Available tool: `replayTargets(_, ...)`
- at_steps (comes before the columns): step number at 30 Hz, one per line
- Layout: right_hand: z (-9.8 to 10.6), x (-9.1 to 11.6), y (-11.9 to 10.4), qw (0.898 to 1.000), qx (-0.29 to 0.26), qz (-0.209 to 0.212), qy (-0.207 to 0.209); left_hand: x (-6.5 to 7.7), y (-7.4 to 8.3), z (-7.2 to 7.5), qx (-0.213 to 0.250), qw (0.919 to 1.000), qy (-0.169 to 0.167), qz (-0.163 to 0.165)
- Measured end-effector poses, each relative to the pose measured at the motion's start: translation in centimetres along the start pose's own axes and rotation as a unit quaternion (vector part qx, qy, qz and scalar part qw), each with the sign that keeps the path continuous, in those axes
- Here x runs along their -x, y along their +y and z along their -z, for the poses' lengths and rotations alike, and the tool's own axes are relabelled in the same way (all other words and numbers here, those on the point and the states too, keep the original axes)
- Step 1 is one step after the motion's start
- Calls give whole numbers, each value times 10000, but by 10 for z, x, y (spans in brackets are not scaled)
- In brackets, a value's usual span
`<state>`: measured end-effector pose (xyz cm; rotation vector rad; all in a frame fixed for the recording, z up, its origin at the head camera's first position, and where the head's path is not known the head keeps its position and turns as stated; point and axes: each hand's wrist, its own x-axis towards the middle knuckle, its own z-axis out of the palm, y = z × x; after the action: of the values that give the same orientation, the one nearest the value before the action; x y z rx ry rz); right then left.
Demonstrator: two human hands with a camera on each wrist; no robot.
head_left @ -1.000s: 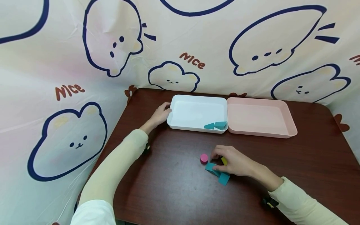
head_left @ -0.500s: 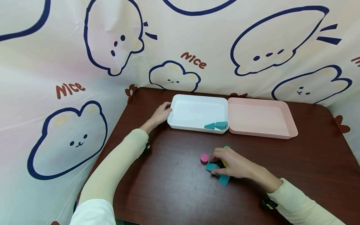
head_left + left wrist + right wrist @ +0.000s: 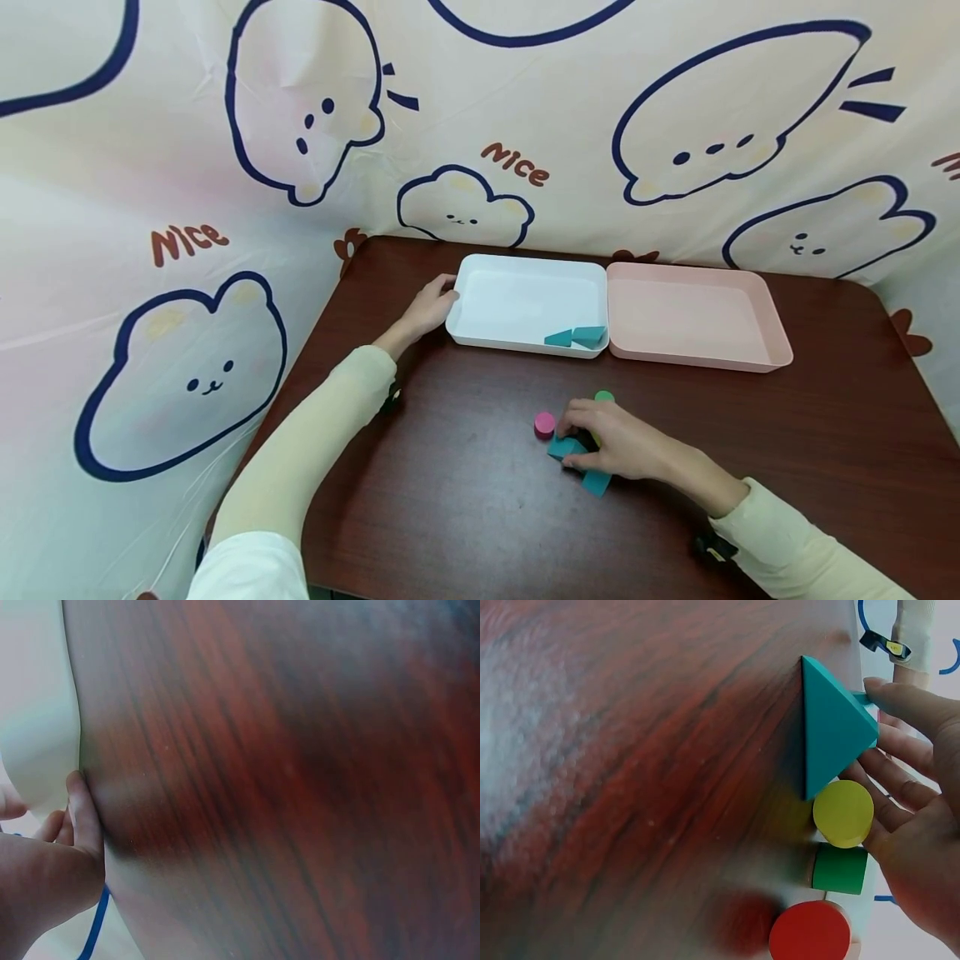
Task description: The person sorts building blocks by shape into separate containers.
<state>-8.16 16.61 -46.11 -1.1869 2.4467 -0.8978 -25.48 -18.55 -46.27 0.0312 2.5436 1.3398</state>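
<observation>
One teal block (image 3: 567, 447): lay on the dark table (image 3: 450, 517), at the fingertips of the right hand (image 3: 618, 437) and partly covered by the thumb.
Long axis: slanted from far left to near right, as far as left uncovered; passed between thumb and forefinger rather than along either.
Nearer hand: was plainly the right, directly over the teal block; found the left hand (image 3: 427, 307) well apart, up at the trays.
Right-hand fingers: curved round the teal block, pinching with thumb on the near side and forefinger on the far side.
Left-hand fingers: touched the outside of the left end of the white tray (image 3: 517, 292); cropped and dim in the left wrist view, so could not tell whether pinching the rim or only pressing.
Crowding at the grip: noted a second teal block (image 3: 597, 482) just beside on the near right, and a pink block (image 3: 544, 427) just beside on the left.
Right of the grip: counted a yellow cylinder (image 3: 844, 814), a green block (image 3: 840, 868) and a red block (image 3: 810, 934), in a row in the right wrist view.
White tray contents: held two teal pieces (image 3: 588, 337) in the near right corner.
Pink tray (image 3: 682, 312): stood side by side with the white tray, on its right.
</observation>
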Motion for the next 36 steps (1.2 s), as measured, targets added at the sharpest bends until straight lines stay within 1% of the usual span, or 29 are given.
replayTargets(4, 0, 0, -1, 10000, 10, -39, 25, -1, -2, 0, -28, 10000, 13, 9)
replayTargets(9, 1, -1, -2, 9999, 32, -118, 34, -2, -4, -1, -4, 10000, 51, -61)
replayTargets(16, 1, -1, -2, 9999, 14, -11, 125, -1, -4, -2, -69, 9999, 106, -110)
replayTargets(20, 1, -1, -2, 9999, 4, -32, 114, 0, -2, -3, -102, 9998, 154, -101)
replayTargets(36, -2, -2, -3, 9996, -54, 101, 252, -2, -6, -7, 6, 9992, 319, -233)
